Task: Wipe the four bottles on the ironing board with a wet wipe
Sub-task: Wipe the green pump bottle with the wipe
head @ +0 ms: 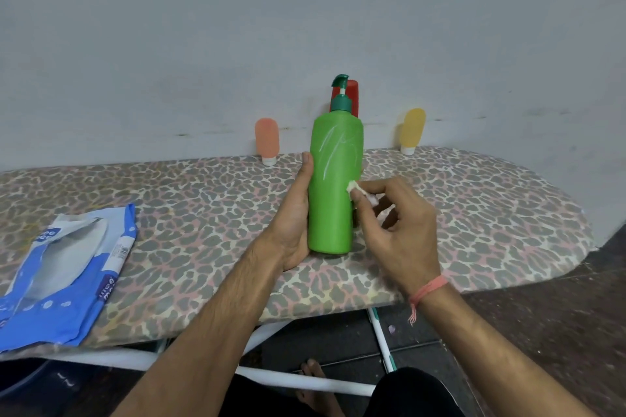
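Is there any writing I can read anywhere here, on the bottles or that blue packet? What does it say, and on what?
"mee mee", cut off, partly legible: blue patch on the wet wipe packet, and again sideways near its lower edge.
Fine print and barcode on the packet's white panel: too small to read.
Green pump bottle: pale streaks only, no words.
Peach tube, yellow tube, red bottle: no visible text.

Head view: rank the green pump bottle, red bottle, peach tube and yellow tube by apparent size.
1. Green pump bottle, largest, though nearest the camera.
2-3. Peach tube and yellow tube: alike, unranked.
Red bottle: mostly hidden behind the green one, so unsure.
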